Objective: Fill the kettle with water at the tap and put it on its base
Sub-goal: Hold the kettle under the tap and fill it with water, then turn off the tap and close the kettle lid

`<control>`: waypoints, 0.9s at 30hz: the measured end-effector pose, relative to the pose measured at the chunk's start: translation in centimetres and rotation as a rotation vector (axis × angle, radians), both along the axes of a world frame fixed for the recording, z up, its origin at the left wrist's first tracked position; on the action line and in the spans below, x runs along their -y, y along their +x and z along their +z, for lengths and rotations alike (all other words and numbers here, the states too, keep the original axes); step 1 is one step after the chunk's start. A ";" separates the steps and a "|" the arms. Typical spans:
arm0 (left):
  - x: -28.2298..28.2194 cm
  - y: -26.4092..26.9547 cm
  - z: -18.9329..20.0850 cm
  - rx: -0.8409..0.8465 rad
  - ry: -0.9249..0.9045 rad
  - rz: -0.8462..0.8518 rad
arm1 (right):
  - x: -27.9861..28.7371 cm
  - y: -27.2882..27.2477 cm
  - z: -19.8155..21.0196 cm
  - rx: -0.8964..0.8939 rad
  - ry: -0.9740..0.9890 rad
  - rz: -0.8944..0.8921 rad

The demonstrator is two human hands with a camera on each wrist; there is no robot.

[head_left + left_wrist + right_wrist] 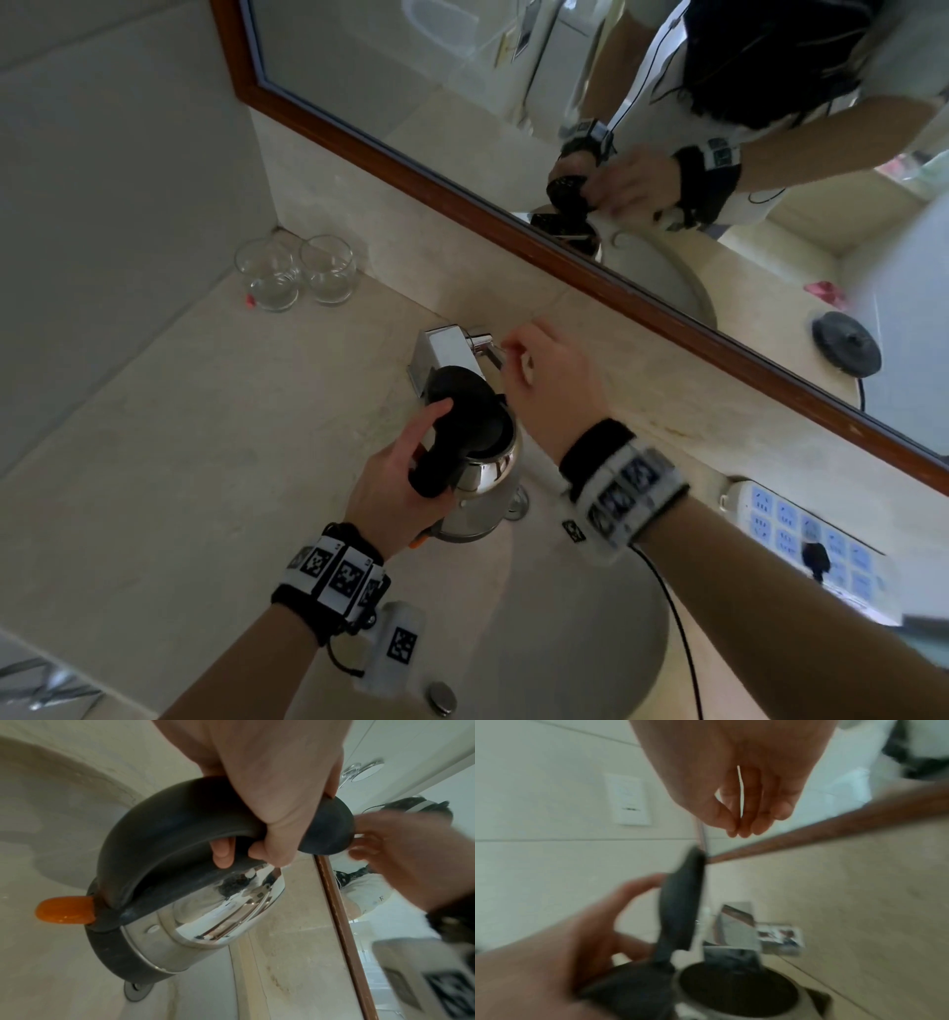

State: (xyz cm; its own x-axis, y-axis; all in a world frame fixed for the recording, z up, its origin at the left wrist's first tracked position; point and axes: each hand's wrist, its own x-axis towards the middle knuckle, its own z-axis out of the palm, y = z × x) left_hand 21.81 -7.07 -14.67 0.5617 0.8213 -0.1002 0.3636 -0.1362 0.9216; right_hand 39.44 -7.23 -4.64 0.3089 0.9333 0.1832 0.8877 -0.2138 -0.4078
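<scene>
Kettle (475, 462) held over sink basin (590, 642), lid up, mouth under tap (447, 354). Left hand (395, 488) clamped on handle. Right hand (554, 385) at tap lever, fingers loosely curled; contact unclear. Risks: sudden full flow splashing toward power strip (801, 529); overfill; wet underside against base (846, 345).

Motion blur is smearing the whole right wrist view, softening the kettle (736, 990) and tap (736, 925). In the head view, the kettle's raised lid (462, 406) is hiding the tap's spout, and the right hand (554, 390) is covering the tap's lever.
</scene>
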 end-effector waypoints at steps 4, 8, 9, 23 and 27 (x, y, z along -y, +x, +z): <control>-0.4 0.2 0.1 0.025 0.014 0.013 | 3.6 -5.8 0.7 0.311 -0.160 0.250; -0.1 0.4 1.3 0.047 0.005 -0.016 | 4.5 -7.5 1.2 0.303 -0.309 0.028; 0.0 0.5 1.4 0.045 -0.007 0.010 | 4.4 -7.5 1.3 0.280 -0.319 0.022; 3.6 1.1 1.5 0.055 -0.160 0.083 | 7.0 -5.5 3.0 0.176 -0.335 -0.021; 3.2 1.5 1.8 0.030 -0.132 0.057 | 6.9 -5.4 2.6 0.151 -0.306 -0.043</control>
State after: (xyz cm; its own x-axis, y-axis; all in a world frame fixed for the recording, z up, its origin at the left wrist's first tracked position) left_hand 23.32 -10.30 -12.91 0.5187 0.8329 -0.1931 0.3394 0.0066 0.9406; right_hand 34.09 -14.12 -2.07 0.3401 0.9387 -0.0566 0.9207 -0.3447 -0.1832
